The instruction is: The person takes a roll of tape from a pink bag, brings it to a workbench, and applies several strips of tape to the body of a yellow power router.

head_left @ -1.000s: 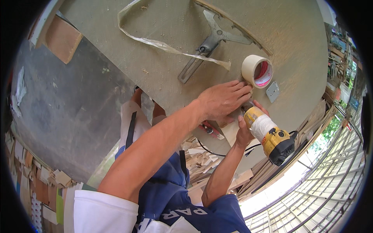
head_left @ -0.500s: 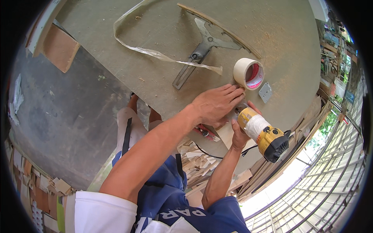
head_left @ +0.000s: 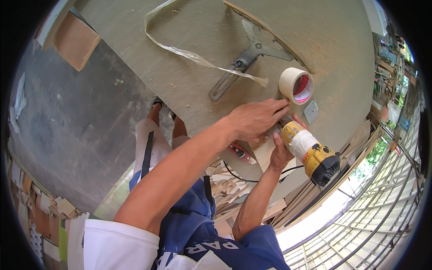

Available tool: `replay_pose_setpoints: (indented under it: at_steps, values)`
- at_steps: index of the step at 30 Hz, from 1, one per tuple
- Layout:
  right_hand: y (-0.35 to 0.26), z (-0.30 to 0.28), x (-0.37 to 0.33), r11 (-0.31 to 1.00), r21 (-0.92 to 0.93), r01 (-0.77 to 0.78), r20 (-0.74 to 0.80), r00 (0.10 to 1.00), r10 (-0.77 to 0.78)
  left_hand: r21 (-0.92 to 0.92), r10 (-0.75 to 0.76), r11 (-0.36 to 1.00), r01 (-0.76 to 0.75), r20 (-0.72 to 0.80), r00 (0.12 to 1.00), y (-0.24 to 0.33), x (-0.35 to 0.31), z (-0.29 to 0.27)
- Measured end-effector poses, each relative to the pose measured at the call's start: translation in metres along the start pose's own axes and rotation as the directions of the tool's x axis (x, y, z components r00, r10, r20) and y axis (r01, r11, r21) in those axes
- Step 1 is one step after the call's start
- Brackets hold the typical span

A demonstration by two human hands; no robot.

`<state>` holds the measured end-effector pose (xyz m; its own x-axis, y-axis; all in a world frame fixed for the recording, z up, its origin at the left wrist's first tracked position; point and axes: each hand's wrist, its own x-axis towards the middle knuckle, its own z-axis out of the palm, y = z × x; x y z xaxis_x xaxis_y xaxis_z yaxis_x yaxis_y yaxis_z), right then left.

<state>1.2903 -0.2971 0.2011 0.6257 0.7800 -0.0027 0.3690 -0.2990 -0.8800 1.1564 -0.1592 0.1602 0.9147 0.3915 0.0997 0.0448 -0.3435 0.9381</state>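
My right hand (head_left: pixel 280 155) is wrapped round the lower body of a yellow trim router (head_left: pixel 293 133), which lies tilted with its black cap toward the lower right. White tape is wound about the router's middle. My left hand (head_left: pixel 257 120) reaches across to the router's collet end, its fingers bent and close together; what they pinch is hidden beneath them. Just beyond those fingertips a roll of cream masking tape (head_left: pixel 286 82) stands on the bench. A small pale plate (head_left: pixel 311 111) lies beside the roll. Below my left hand is a red-handled tool (head_left: pixel 240 152), partly covered.
On the grey-green bench (head_left: pixel 193 92) lie a Y-shaped metal tool (head_left: pixel 256 47), a thin wooden strip (head_left: pixel 274 35), a crumpled translucent ribbon (head_left: pixel 193 56) and sawdust. A black cord (head_left: pixel 238 178) hangs near the bench edge. Wood offcuts (head_left: pixel 227 186) are piled below.
The view has shifted, so the bench things appear slightly farther right. Both hands stay at the router, and the left fingers move only a little at its collet end.
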Motion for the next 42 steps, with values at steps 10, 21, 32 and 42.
replay_pose_setpoints:
  at_steps: [10,21,32,42]
  values:
    - [-0.005,0.01,0.003,0.999,-0.002,0.051,-0.056,0.997,-0.051,-0.006,-0.058,0.998,0.058,0.032,0.998,0.004,-0.007,0.0]
    - [-0.005,0.011,0.007,0.996,0.033,0.082,-0.047,0.996,-0.081,0.001,-0.057,0.998,0.057,-0.012,0.998,0.006,-0.006,-0.003]
    - [-0.005,0.01,0.001,0.997,0.004,0.076,-0.024,0.997,-0.076,-0.021,-0.026,0.999,0.026,-0.004,1.0,0.0,-0.002,-0.005]
    - [0.0,0.005,0.008,0.996,-0.038,0.079,-0.039,0.996,-0.08,-0.021,-0.037,0.999,0.038,0.045,0.998,0.0,-0.005,-0.002]
